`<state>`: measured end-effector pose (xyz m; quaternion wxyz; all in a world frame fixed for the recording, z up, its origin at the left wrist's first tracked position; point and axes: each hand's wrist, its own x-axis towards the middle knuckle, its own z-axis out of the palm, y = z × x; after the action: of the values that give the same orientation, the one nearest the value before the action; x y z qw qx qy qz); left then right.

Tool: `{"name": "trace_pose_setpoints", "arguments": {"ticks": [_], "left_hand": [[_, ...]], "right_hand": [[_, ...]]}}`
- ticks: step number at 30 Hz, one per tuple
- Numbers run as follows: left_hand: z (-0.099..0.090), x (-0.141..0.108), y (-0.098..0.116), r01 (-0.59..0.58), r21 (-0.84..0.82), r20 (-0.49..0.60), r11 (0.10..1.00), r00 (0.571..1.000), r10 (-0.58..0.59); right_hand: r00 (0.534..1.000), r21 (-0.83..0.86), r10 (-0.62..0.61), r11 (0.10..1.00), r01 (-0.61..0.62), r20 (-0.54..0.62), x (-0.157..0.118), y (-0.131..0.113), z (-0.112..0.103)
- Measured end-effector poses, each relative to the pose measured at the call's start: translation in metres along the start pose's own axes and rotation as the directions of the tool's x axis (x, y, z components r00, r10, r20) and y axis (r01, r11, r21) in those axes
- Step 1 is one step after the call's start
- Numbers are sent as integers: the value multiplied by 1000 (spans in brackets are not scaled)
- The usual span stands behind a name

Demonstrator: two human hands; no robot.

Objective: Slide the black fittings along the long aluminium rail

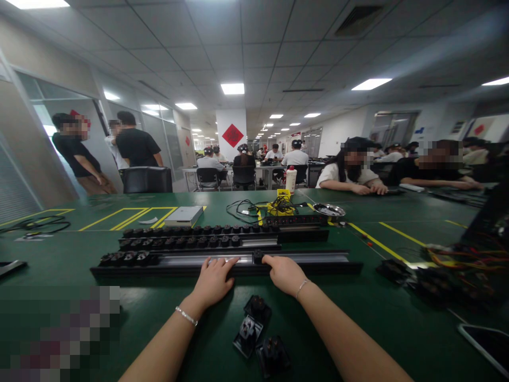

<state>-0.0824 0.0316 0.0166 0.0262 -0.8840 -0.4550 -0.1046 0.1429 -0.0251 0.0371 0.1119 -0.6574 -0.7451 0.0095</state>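
Note:
A long black rail [306, 259] with a pale inner channel lies across the green table, several black round-faced modules [129, 258] at its left end. My left hand [213, 281] rests on the rail's middle, fingers spread, holding nothing. My right hand [285, 273] has its fingertips against a single black module [258, 257] in the channel; whether it grips the module is hard to tell. Nearer to me, between my forearms, lie loose black modules [247, 334]. Behind the rail are further rails filled with black modules [210, 242].
Farther back are a white box [184, 216], black cables [242, 209], a yellow holder [283, 200], a white bottle [291, 180] and a metal dish [329, 210]. Wires and dark parts [441, 281] lie at right, near a phone-like object [485, 345]. People sit across the table.

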Motion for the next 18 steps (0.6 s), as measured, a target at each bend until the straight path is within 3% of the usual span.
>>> {"name": "trace_pose_setpoints", "arguments": {"ticks": [18], "left_hand": [[-1, 0, 0, 0, -5, 1, 1000, 1000, 0]], "right_hand": [[999, -19, 39, 999, -39, 5, -3, 2, -1]]}}
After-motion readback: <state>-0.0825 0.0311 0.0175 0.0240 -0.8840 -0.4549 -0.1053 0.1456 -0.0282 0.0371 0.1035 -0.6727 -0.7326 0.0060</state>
